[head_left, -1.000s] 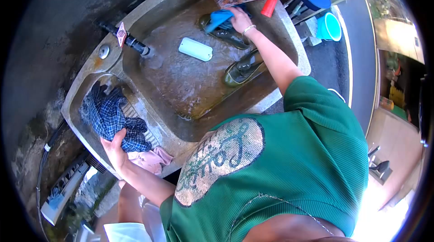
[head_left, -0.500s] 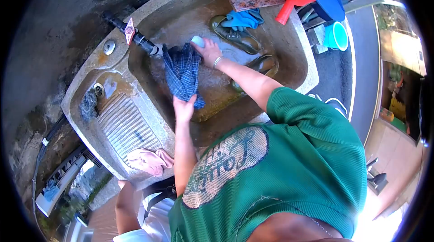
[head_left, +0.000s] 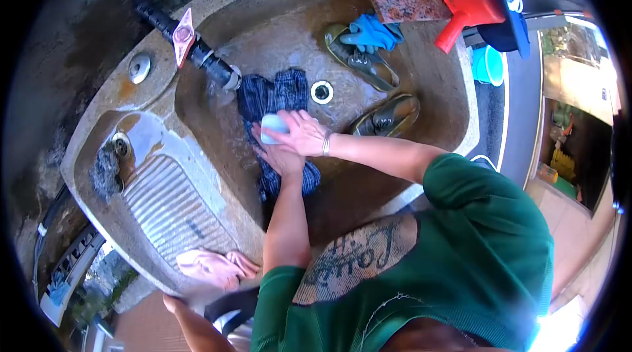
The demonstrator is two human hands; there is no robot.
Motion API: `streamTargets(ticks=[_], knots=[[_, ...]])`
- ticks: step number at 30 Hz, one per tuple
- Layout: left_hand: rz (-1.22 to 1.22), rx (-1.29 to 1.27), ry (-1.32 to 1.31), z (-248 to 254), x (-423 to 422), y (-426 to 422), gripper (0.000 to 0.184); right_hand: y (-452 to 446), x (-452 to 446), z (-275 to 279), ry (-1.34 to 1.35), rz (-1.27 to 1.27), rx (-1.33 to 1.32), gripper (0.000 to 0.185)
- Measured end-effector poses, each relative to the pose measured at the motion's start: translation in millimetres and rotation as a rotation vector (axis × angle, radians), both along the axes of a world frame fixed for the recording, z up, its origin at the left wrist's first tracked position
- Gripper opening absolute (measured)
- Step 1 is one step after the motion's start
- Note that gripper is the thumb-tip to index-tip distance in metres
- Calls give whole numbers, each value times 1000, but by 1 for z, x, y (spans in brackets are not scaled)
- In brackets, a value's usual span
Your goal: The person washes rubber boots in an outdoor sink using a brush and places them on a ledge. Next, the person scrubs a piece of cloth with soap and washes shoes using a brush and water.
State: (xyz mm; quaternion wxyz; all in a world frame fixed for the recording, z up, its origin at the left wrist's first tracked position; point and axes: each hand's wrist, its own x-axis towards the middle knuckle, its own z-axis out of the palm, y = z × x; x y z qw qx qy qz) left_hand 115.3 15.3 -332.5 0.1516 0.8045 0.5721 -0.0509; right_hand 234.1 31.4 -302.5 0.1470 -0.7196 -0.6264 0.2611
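The dark checked cloth [head_left: 270, 94], bunched in the left hand half a second ago, now lies spread in the large sink basin [head_left: 283, 33], beneath the tap's spout [head_left: 227, 75]. The left hand [head_left: 282, 160] rests on it, palm down, fingers extended; the right hand [head_left: 301, 133] grips a pale blue block [head_left: 272, 128], perhaps a brush, just above. The work seems to have reached scrubbing; contact between block and cloth is hidden.
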Motion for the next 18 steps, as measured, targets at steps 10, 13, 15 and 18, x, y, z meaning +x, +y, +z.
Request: streamTargets(ticks=[10, 13, 15, 18], knots=[[-102, -95, -58, -14, -3, -14, 96, -9, -14, -11, -303, 235, 314, 47], [-38, 28, -186, -18, 0, -21, 90, 70, 10, -24, -481, 178, 348, 41], [-66, -18, -114, -12, 0, -20, 92, 138, 25, -20, -326, -228, 304, 38], [-45, -40, -156, -13, 0, -22, 90, 52, 27, 9, -225, 47, 402, 43]])
